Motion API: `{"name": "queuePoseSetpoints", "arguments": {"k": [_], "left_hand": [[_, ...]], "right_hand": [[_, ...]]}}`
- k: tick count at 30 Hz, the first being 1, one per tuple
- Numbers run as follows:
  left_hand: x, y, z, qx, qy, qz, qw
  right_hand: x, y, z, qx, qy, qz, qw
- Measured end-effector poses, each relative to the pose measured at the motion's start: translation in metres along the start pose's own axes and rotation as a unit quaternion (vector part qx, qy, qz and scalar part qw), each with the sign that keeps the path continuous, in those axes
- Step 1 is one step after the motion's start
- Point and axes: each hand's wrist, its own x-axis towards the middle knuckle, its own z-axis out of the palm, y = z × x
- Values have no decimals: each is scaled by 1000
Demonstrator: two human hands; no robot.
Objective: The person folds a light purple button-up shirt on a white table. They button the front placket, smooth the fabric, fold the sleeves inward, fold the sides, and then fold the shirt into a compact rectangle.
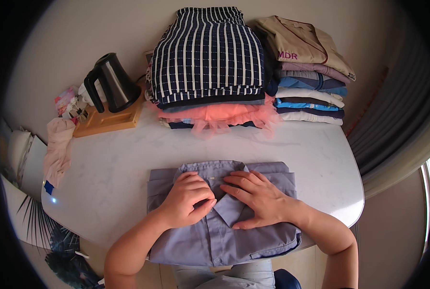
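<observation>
A grey-blue collared shirt (188,248) lies folded face up at the table's near edge, its collar toward the far side and its button strip down the middle. On the left side of the collar, my left hand (188,201) is closed, with its fingers curled over the cloth and the thumb close to the neck opening. My right hand (263,201) lies open across the right collar flap, fingers spread and thumb stretched toward the button strip. The bottom of the shirt hangs slightly past the table edge, above my lap.
Behind the shirt stands a tall pile of folded clothes (207,62), striped cloth on top. Right of it is a second folded pile (311,72). An electric kettle (118,84) sits on a wooden tray (123,126) at left, near a crumpled pale pink cloth (58,149).
</observation>
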Motion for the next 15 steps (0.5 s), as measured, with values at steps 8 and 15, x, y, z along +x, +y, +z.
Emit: {"name": "queuePoseSetpoints", "arguments": {"k": [8, 15], "left_hand": [[-1, 5, 7, 52, 48, -20, 997], [0, 5, 6, -9, 42, -54, 998]], "right_hand": [[1, -2, -3, 30, 21, -4, 999], [-1, -2, -1, 9, 47, -92, 995]]}}
